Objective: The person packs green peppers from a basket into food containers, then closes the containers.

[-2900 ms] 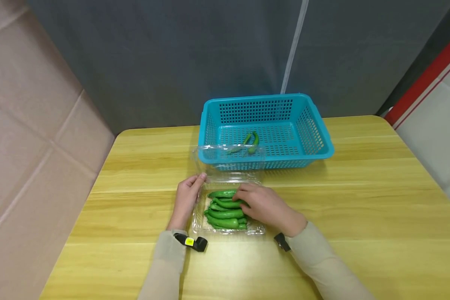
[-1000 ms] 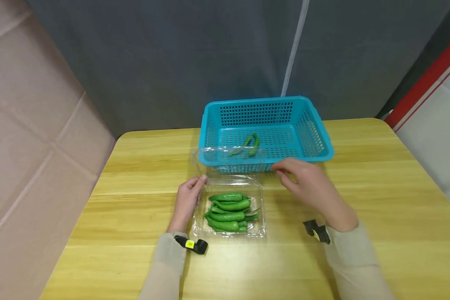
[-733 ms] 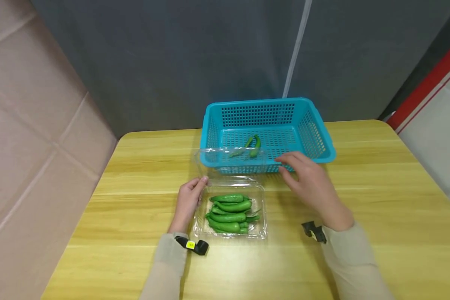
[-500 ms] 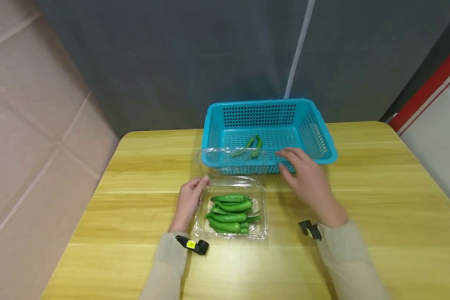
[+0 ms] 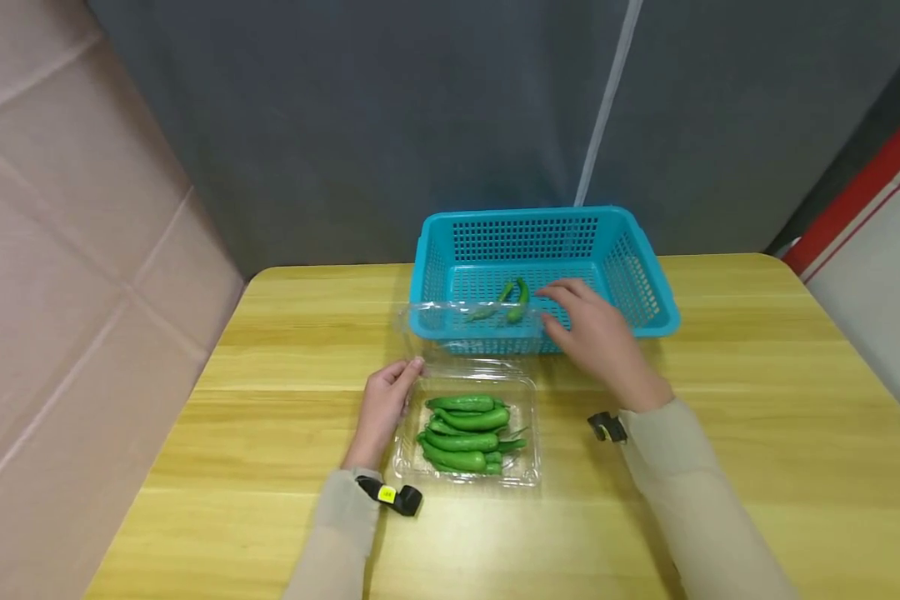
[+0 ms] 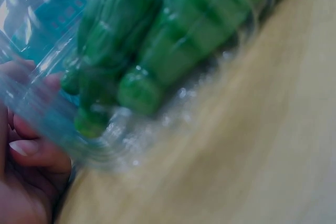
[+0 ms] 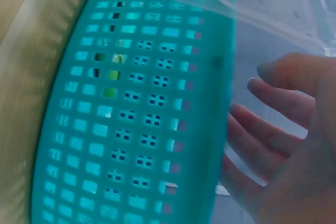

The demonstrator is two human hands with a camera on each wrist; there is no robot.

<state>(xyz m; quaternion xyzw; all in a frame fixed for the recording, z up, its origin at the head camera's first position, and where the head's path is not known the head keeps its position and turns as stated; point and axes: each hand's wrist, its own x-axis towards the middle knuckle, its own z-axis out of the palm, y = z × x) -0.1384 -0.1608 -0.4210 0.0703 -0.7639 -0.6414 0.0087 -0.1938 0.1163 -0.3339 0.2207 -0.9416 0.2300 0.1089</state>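
My left hand (image 5: 381,408) pinches the left edge of a clear plastic clamshell box (image 5: 527,396) near its hinge. Inside its base lie several green peppers (image 5: 461,442), side by side; the left wrist view shows their ends (image 6: 139,93) close up through the plastic. The box's raised lid (image 5: 420,342) overlaps the front of a blue slotted basket (image 5: 525,214). Two more green peppers (image 5: 522,292) lie in the basket. My right hand (image 5: 592,333) reaches over the basket's front rim, fingers apart and holding nothing, just right of those peppers. In the right wrist view, the hand (image 7: 299,140) is beside the basket wall (image 7: 205,171).
Under everything is a wooden table (image 5: 292,333). The basket stands near its back edge, with a dark grey curtain (image 5: 345,150) behind. A pale wall (image 5: 67,292) is at the left.
My right hand has left the peppers in the box, swung out to the right, then moved forward and left over the basket, its fingers spreading. The left hand keeps its grip.
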